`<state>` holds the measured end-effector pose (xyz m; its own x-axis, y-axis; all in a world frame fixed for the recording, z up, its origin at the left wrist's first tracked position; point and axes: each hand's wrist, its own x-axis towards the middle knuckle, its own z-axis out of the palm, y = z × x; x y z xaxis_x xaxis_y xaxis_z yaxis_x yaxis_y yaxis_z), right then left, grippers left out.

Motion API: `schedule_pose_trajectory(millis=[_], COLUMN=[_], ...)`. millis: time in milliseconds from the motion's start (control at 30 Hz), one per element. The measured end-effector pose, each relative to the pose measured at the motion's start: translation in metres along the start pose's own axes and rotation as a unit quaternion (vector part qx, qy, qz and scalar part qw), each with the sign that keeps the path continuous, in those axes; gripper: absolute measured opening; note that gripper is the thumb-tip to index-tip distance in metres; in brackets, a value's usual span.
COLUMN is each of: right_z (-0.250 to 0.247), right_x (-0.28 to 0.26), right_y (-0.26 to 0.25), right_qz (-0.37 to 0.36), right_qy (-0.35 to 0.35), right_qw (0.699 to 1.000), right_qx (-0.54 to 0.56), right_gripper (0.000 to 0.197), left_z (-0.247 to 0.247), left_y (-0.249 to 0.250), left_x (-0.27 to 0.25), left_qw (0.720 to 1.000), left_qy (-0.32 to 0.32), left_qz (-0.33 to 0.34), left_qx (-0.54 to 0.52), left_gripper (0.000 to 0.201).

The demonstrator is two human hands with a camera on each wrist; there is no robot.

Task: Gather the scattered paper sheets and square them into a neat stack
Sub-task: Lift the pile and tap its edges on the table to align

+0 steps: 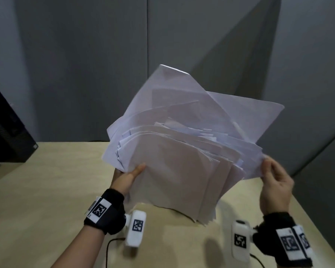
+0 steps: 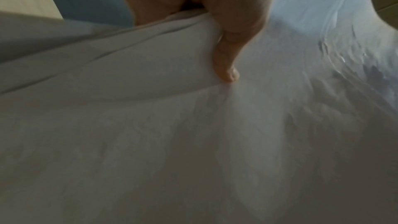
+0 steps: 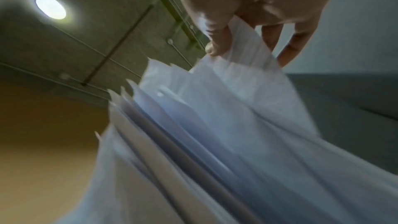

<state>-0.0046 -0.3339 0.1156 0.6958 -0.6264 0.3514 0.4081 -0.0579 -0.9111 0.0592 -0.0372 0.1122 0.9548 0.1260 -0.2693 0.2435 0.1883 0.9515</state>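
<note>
**Bundle up on edge, sheets fanned and far from square**

The paper sheets (image 1: 184, 151) were all off the table (image 1: 46, 190) bar their lower edge, which stood on the tabletop near the person, between the two wrists. The left hand (image 1: 127, 177) gripped the bundle's left side, thumb pressed across the near face and, in the left wrist view, fingers (image 2: 226, 54) curled round the fold of paper. The right hand (image 1: 275, 186) pinched the right-hand edges, thumb on one side and fingers behind, as the right wrist view showed. So the bundle sat squarely between the grips, neither hand clearly nearer. Its long axis ran roughly upright, leaning away toward the far wall (image 1: 104, 64), top corners pointing up and splaying out to the far right. Several sheets stuck out crooked at the top. The likely next call was a tap down on that bottom edge, and the loose far sheets looked the ones most apt to slip. A dark box (image 1: 6, 130) stood far left.
</note>
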Motion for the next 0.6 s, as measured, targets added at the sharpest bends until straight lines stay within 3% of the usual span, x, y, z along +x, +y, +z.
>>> schedule_pose_trajectory(millis=[33,100,167,200,267,333,433,500,600], right_z=[-0.001,-0.003,-0.008,-0.012,-0.014,-0.014,-0.011,-0.006,0.002], right_x=[-0.008,-0.022,-0.032,-0.036,-0.035,-0.019,0.007,0.013,0.006], right_y=[0.011,0.037,0.068,0.08,0.085,0.075,0.037,0.021,0.028], right_qz=[0.021,0.057,0.1,0.141,0.192,0.177,0.092,0.049,0.047], right_qy=[0.01,0.003,-0.067,-0.122,-0.216,-0.227,-0.174,-0.192,-0.208], right_qw=[1.0,0.998,0.985,0.968,0.923,0.908,0.936,0.923,0.896], right_qx=[-0.013,-0.028,-0.125,-0.17,-0.255,-0.303,-0.292,-0.329,-0.39], right_gripper=[0.031,0.009,0.053,0.058,0.048,0.027,0.019,0.013,0.009], left_z=[0.0,0.0,0.001,0.001,0.003,0.002,0.001,0.001,0.0], left_y=[-0.001,0.0,0.0,0.0,0.002,0.002,0.0,-0.002,-0.005], left_x=[0.001,0.001,0.001,0.001,0.001,0.001,0.004,0.005,0.008], left_qw=[1.0,1.0,1.0,1.0,1.0,1.0,1.0,1.0,1.0], left_qy=[0.002,0.005,0.005,0.007,0.007,0.01,0.013,0.013,0.014], left_qz=[0.001,0.004,0.005,0.006,0.011,0.013,0.017,0.022,0.024], left_qx=[-0.008,-0.01,-0.005,0.0,0.004,0.0,0.001,-0.002,-0.007], left_gripper=[0.056,0.055,0.052,0.052,0.051,0.053,0.047,0.043,0.044])
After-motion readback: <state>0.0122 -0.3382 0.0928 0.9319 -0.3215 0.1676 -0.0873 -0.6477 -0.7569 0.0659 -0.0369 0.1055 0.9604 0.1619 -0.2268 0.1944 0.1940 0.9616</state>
